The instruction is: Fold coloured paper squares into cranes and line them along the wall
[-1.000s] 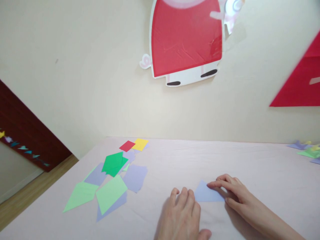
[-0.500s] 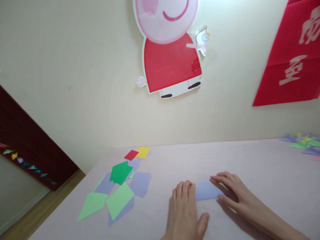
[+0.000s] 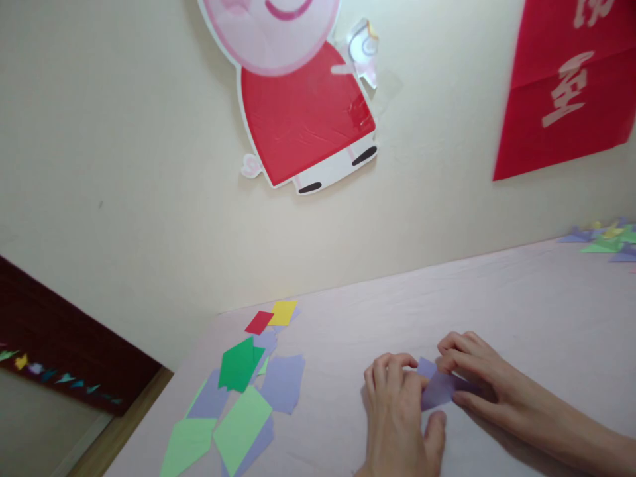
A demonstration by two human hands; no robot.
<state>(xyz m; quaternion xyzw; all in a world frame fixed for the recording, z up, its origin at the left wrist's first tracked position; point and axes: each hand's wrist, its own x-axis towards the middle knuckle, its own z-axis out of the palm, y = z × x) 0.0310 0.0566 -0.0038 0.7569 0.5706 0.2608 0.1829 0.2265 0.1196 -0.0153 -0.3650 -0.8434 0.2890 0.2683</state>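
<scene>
A small lilac paper piece [image 3: 437,389] lies folded on the pale pink table [image 3: 521,311], partly lifted between both hands. My left hand [image 3: 400,414] curls its fingers over the paper's left edge, with the thumb under its lower side. My right hand [image 3: 472,377] pinches the paper's right part with bent fingers. Most of the paper is hidden by the fingers.
Loose paper pieces lie at the table's left: light green [image 3: 242,427], dark green [image 3: 239,363], lilac [image 3: 282,383], red [image 3: 259,322] and yellow [image 3: 283,312]. Several folded paper shapes [image 3: 603,240] sit far right. A cartoon cut-out [image 3: 298,99] and red banner [image 3: 561,86] hang on the wall.
Both hands went from lying flat on the lilac paper to curling and gripping it, lifting its edge. The view has tilted and shifted left.
</scene>
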